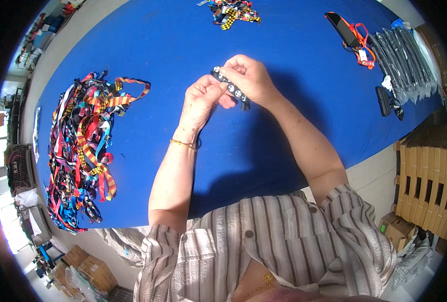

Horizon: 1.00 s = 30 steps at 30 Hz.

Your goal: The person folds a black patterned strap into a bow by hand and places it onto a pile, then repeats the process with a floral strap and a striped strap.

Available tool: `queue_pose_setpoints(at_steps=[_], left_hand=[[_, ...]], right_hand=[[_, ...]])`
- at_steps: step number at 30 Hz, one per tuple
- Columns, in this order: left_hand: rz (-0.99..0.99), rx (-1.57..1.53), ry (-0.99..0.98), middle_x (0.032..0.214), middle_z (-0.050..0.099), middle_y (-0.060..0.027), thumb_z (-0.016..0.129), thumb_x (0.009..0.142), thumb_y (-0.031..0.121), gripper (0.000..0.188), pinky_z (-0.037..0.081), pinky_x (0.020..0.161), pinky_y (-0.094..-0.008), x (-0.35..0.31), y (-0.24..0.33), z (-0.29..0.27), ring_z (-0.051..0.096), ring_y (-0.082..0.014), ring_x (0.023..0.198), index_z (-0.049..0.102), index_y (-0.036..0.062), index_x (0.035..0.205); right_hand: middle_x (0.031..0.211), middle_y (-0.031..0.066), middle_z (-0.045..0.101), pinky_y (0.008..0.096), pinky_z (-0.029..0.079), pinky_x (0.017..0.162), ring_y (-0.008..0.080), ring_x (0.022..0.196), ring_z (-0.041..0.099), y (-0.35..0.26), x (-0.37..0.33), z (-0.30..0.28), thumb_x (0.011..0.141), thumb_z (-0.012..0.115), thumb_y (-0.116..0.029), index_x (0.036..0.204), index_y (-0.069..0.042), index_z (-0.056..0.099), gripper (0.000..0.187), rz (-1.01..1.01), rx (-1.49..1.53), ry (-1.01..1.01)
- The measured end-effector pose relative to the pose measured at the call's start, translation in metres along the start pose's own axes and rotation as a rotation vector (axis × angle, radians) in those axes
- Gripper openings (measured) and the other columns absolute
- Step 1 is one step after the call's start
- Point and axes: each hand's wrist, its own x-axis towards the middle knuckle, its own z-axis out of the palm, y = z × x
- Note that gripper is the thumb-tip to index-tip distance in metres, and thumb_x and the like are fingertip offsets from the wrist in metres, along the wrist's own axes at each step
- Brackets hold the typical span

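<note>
A short black strap (237, 93) printed with round white motifs is held between my hands above the blue table. My left hand (203, 96) pinches it from below left. My right hand (251, 80) grips its upper part with thumb and fingers. One end of the strap hangs down under my right hand, and the other pokes out at the upper left. Part of the strap is hidden behind my fingers.
A large heap of colourful straps (77, 151) covers the table's left side. A smaller patterned pile (231, 12) lies at the far edge. At the right are plastic-wrapped black items (404, 63), an orange strap (362, 35) and a black pouch (383, 100). Flattened cardboard (427, 176) stands beyond the blue table (158, 45).
</note>
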Motion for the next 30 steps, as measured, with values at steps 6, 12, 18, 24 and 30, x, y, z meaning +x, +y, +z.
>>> queue_pose_setpoints(at_steps=[6,12,18,24,30], left_hand=[[-0.029,0.003,-0.025,0.083,0.069,-0.0138,0.06,0.096,0.009,0.009,0.056,0.065,-0.0298,0.001,0.0,-0.003,0.068,-0.0198,0.069,0.059,0.0,0.093],[-0.021,0.001,-0.037,0.088,0.07,-0.0161,0.059,0.096,0.008,0.009,0.056,0.066,-0.03,0.001,-0.001,-0.004,0.069,-0.0206,0.071,0.059,0.0,0.094],[0.035,-0.012,0.089,0.09,0.071,-0.0142,0.058,0.099,0.013,0.015,0.056,0.065,-0.029,0.002,-0.001,-0.003,0.069,-0.0191,0.072,0.058,-0.0017,0.102],[-0.012,0.023,0.087,0.09,0.07,-0.0161,0.052,0.101,0.009,0.014,0.058,0.068,-0.0293,0.002,0.002,0.002,0.07,-0.0201,0.072,0.057,-0.0026,0.106],[-0.237,0.082,0.128,0.09,0.07,-0.0201,0.051,0.099,0.006,0.015,0.061,0.067,-0.0322,0.001,0.02,-0.008,0.071,-0.0228,0.07,0.053,-0.0028,0.11]], right_hand=[[0.078,0.0067,0.069,0.0242,0.052,0.061,0.0079,0.069,0.064,0.006,0.001,0.003,0.093,0.066,-0.012,0.092,0.002,0.063,0.014,0.0,-0.055,0.053],[0.081,0.0032,0.066,0.0232,0.05,0.065,0.0063,0.073,0.06,0.005,0.002,0.0,0.096,0.063,-0.016,0.095,0.001,0.062,0.017,0.026,-0.027,0.035],[0.09,0.0037,0.068,0.0248,0.05,0.074,0.008,0.083,0.062,-0.006,0.007,-0.018,0.097,0.063,-0.023,0.096,0.0,0.065,0.023,0.131,-0.112,-0.106],[0.088,0.0049,0.069,0.0258,0.051,0.073,0.0103,0.082,0.063,-0.003,0.007,-0.026,0.093,0.068,-0.016,0.095,0.001,0.065,0.018,0.125,-0.138,-0.238],[0.079,0.0043,0.067,0.0264,0.05,0.062,0.0094,0.071,0.061,-0.005,0.003,-0.024,0.087,0.07,-0.01,0.094,-0.001,0.065,0.012,0.143,-0.309,-0.111]])
